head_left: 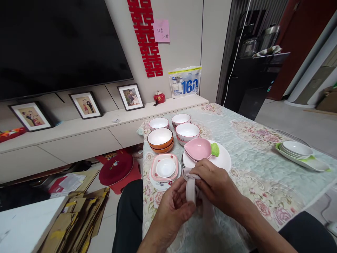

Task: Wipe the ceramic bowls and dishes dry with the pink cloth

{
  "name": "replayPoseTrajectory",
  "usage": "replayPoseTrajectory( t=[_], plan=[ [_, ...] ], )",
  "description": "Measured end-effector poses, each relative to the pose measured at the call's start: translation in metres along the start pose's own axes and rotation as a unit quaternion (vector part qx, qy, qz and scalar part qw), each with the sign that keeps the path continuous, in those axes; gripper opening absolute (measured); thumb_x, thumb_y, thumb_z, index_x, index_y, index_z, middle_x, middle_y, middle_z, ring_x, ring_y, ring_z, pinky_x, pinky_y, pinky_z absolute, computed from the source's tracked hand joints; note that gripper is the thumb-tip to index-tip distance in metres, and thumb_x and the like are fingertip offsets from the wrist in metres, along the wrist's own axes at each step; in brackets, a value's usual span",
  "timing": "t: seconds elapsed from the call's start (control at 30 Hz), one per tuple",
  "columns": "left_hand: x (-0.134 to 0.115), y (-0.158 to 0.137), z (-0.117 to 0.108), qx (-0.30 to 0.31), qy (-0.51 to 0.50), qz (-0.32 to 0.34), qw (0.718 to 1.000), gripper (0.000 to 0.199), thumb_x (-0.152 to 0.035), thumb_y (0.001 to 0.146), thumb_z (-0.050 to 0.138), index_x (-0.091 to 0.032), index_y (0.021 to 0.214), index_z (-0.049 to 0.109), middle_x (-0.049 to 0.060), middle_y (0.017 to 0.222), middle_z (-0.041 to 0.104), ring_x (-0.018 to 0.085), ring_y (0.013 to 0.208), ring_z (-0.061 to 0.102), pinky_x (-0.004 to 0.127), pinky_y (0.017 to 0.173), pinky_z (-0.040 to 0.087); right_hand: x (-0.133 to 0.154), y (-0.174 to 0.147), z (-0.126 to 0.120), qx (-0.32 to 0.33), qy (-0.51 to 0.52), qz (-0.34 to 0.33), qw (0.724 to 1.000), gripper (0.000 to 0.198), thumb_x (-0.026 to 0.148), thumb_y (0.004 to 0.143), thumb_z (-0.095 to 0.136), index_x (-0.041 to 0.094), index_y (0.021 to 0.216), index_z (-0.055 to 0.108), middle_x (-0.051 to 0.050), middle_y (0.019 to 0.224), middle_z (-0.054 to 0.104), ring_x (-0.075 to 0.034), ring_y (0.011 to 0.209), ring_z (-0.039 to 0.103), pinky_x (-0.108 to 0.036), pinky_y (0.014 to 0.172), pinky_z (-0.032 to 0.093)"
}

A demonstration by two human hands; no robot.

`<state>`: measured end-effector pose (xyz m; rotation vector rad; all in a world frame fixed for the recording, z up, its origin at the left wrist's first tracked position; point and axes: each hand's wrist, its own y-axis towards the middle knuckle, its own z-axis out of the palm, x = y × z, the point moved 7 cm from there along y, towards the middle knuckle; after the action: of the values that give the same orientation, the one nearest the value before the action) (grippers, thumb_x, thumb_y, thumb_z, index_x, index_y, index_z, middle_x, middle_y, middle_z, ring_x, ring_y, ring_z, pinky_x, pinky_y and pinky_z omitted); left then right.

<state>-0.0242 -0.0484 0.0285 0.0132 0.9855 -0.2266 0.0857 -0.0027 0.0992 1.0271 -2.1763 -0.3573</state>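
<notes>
My left hand (175, 203) is closed around a small white dish (190, 191), seen nearly edge-on, so its full shape is hidden. A pale pinkish-grey cloth (187, 173) is bunched over the dish's upper edge, gripped by my right hand (214, 181); part of it hangs below. Just beyond my hands, a pink strawberry-shaped bowl (197, 148) with a green leaf handle rests on a large white plate (223, 156). To the left, a small white bowl (165, 168) sits in a pink-rimmed square dish (155, 161) on a floral plate (161, 185).
Stacked orange bowls (160, 138) and several white bowls (187, 131) stand farther back on the floral tablecloth (252, 154). Small white dishes (297, 149) lie on a long leaf-edged plate (318, 166) at the right. A red stool (117, 172) and folded cardboard (79, 218) are at left.
</notes>
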Motion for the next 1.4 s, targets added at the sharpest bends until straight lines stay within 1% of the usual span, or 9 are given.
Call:
replayPoseTrajectory(
  t=[0.13,0.23,0.43,0.6,0.73,0.87,1.1,1.23,1.4],
  plan=[
    [0.001,0.001,0.002,0.002,0.018,-0.032,0.999,0.047,-0.049,0.079,0.074,-0.016,0.113,0.072,0.011,0.098,0.07,0.019,0.081,0.063,0.029,0.07,0.053,0.01,-0.007,0.011,0.028,-0.094,-0.014,0.995,0.017,0.008,0.09,0.048,0.018,0.089,0.062,-0.005,0.088,0.06,-0.015,0.071,0.056,-0.025,0.06,0.045],
    [0.0,0.003,0.002,0.005,0.01,-0.01,1.0,0.045,-0.049,0.073,0.08,-0.013,0.099,0.075,0.005,0.076,0.067,0.014,0.067,0.058,0.026,0.067,0.049,0.014,-0.008,0.011,0.026,-0.073,-0.019,0.997,0.016,0.009,0.089,0.049,0.018,0.092,0.062,-0.005,0.091,0.06,-0.015,0.072,0.057,-0.026,0.06,0.045],
    [0.001,0.002,-0.007,-0.027,-0.016,0.036,0.999,0.072,-0.03,0.065,0.089,-0.025,0.132,0.061,0.013,0.123,0.068,0.028,0.106,0.065,0.036,0.087,0.053,0.001,0.0,0.003,0.003,-0.003,0.025,1.0,0.018,0.014,0.098,0.045,0.017,0.098,0.063,-0.006,0.09,0.058,-0.017,0.08,0.059,-0.029,0.068,0.048],
    [-0.001,0.002,-0.015,-0.074,-0.007,0.056,0.996,0.083,-0.024,0.063,0.089,-0.025,0.139,0.053,0.014,0.123,0.069,0.029,0.107,0.068,0.037,0.089,0.055,-0.017,-0.004,0.005,0.05,-0.078,0.077,0.993,0.015,0.01,0.093,0.051,0.017,0.084,0.06,-0.006,0.086,0.06,-0.02,0.078,0.059,-0.031,0.068,0.048],
    [-0.005,0.002,-0.022,-0.128,-0.089,0.029,0.987,0.063,-0.032,0.075,0.081,-0.02,0.133,0.059,0.013,0.114,0.073,0.028,0.097,0.072,0.042,0.088,0.057,-0.014,-0.007,-0.012,-0.013,-0.071,0.082,0.994,0.012,0.012,0.094,0.051,0.018,0.096,0.061,-0.008,0.095,0.062,-0.022,0.087,0.061,-0.034,0.074,0.049],
    [-0.005,0.002,-0.013,-0.104,-0.141,0.014,0.984,0.035,-0.034,0.088,0.069,-0.018,0.118,0.07,0.012,0.116,0.073,0.023,0.098,0.07,0.038,0.088,0.057,0.006,-0.006,-0.007,-0.023,-0.013,0.045,0.999,0.011,0.016,0.095,0.052,0.02,0.098,0.062,-0.005,0.088,0.063,-0.019,0.081,0.06,-0.029,0.071,0.047],
    [0.003,-0.001,-0.005,-0.062,-0.111,0.02,0.992,0.045,-0.026,0.081,0.077,-0.023,0.125,0.068,0.009,0.124,0.071,0.023,0.114,0.064,0.03,0.1,0.048,0.014,-0.005,0.013,-0.057,0.011,0.058,0.997,0.016,0.012,0.095,0.046,0.018,0.087,0.059,-0.004,0.081,0.062,-0.017,0.074,0.057,-0.028,0.066,0.042],
    [-0.001,0.001,-0.009,-0.063,-0.116,0.045,0.99,0.04,-0.028,0.08,0.078,-0.021,0.119,0.072,0.009,0.116,0.073,0.022,0.109,0.066,0.03,0.097,0.049,0.022,0.0,0.011,0.035,0.173,0.01,0.984,0.012,0.012,0.096,0.051,0.019,0.093,0.06,-0.002,0.093,0.065,-0.014,0.086,0.059,-0.025,0.076,0.046],
    [0.001,0.001,-0.015,-0.089,-0.136,0.037,0.986,0.041,-0.027,0.076,0.081,-0.02,0.115,0.074,0.01,0.108,0.075,0.021,0.1,0.068,0.027,0.09,0.052,0.018,-0.004,0.015,0.143,0.031,0.013,0.989,0.019,0.003,0.091,0.053,0.017,0.083,0.064,-0.003,0.088,0.061,-0.014,0.077,0.055,-0.024,0.067,0.043]
  ],
)
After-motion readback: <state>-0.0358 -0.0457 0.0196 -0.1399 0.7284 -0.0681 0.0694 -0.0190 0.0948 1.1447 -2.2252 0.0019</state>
